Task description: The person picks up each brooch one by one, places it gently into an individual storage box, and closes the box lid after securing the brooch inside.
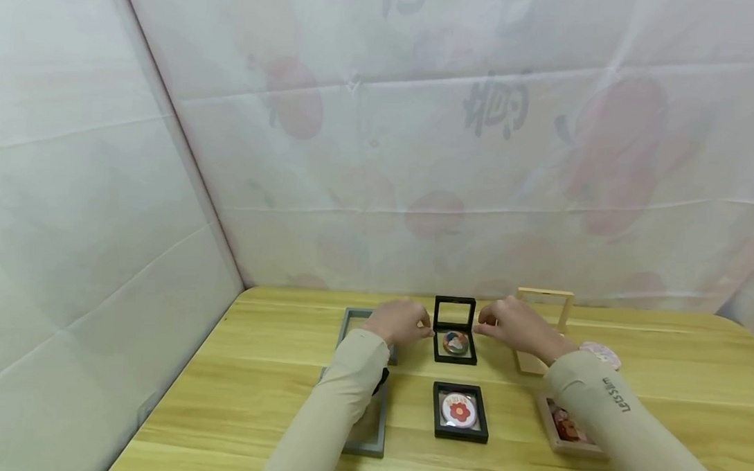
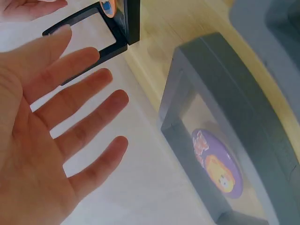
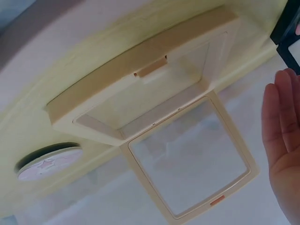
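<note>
A black display case (image 1: pixel 453 361) lies on the table with its clear-windowed lid raised, and a round, multicoloured badge (image 1: pixel 456 343) sits inside it. At the case's left edge is my left hand (image 1: pixel 402 321); its fingers are spread and hold nothing in the left wrist view. My right hand (image 1: pixel 516 327) is at the right edge, its fingers nearly straight and holding nothing in the right wrist view. Whether the fingertips touch the case, I cannot tell. Nearer me, a second black case (image 1: pixel 460 436), lid down, contains a white badge with a red flower (image 1: pixel 459 410).
Two grey cases are on the left; one (image 2: pixel 211 89) contains a purple badge (image 2: pixel 218 164). Right of the black case stands a beige case (image 3: pixel 145 61) with its lid up, beside a pale pink badge (image 3: pixel 49 164). A pinkish case (image 1: pixel 551 429) lies partly under my right sleeve.
</note>
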A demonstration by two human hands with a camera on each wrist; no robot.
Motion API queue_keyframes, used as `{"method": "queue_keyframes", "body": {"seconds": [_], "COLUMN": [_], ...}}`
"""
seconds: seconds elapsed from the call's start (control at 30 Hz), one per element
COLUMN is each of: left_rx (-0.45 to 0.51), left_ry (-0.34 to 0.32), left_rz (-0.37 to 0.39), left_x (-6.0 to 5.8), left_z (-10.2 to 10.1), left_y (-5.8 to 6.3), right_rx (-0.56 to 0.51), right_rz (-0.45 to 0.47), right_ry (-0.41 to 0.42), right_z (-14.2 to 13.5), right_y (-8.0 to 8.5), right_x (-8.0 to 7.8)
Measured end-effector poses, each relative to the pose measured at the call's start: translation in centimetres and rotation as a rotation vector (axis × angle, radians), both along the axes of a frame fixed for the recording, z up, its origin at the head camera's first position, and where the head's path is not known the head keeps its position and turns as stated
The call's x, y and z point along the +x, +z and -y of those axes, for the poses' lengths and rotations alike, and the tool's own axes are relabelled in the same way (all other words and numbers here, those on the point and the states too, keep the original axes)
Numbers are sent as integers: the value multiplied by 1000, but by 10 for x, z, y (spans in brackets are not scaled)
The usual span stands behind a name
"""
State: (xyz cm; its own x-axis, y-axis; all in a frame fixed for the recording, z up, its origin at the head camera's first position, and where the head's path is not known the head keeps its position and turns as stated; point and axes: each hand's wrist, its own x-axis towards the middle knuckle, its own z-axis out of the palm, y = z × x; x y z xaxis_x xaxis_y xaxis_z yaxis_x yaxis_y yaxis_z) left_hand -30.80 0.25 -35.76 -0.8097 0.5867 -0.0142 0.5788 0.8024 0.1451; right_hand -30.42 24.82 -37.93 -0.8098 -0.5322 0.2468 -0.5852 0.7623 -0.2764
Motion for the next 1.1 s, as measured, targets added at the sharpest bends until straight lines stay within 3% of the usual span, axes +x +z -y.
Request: {"method": "queue_keyframes", "body": {"seconds": [0.37, 0.63, 1.1], "left_rx": [69, 213, 341], "left_ry": [101, 156, 156], "left_rz": [42, 82, 197], "left_x": [0, -4, -9], "left_z": [1, -1, -1], "left_y": [-2, -3, -7], "right_rx": [-27, -101, -251], "right_rz": [86, 104, 262], "right_ry": [-46, -83, -139], "right_z": [-3, -2, 0], "right_y": [5, 7, 8], "right_x": [-1, -2, 1]}}
